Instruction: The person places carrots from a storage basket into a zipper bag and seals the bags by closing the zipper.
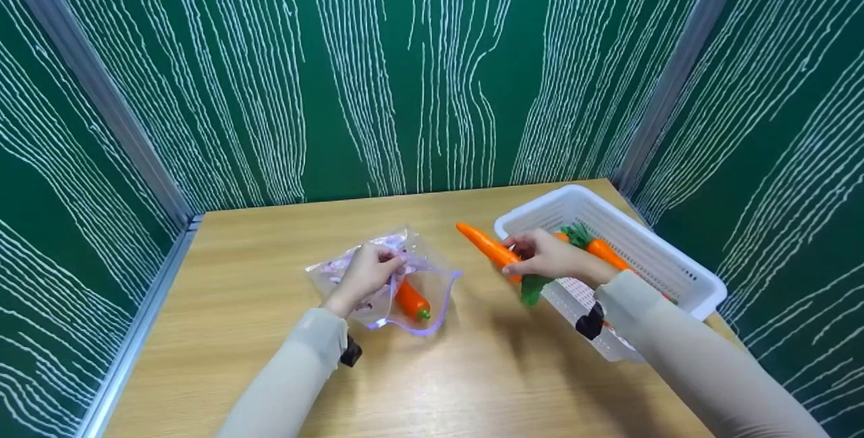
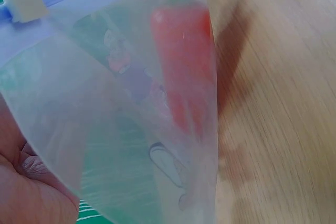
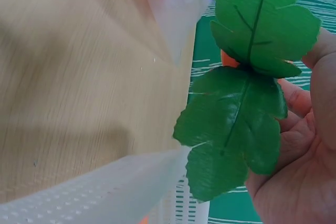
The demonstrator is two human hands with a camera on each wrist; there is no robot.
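Observation:
My left hand [image 1: 364,272] pinches a clear plastic zip bag [image 1: 437,284] with a purple edge. Its mouth gapes toward me, and a red pepper [image 1: 411,299] with a green stem lies inside. A white slider [image 2: 26,6] sits on the bag's purple strip in the left wrist view. Between thumb and fingers, my right hand [image 1: 547,256] holds an orange carrot [image 1: 489,247] in the air, its tip pointing to the far left. Broad green leaves [image 3: 231,124] hang from the carrot's top end, beside my palm in the right wrist view.
A white perforated basket [image 1: 651,245] stands at the right of the wooden table [image 1: 256,310], partly under my right forearm. In it lie another carrot [image 1: 605,252] with feathery greens [image 1: 577,234] and other produce, largely hidden. Green panels with white lines [image 1: 432,73] enclose the table's back and sides.

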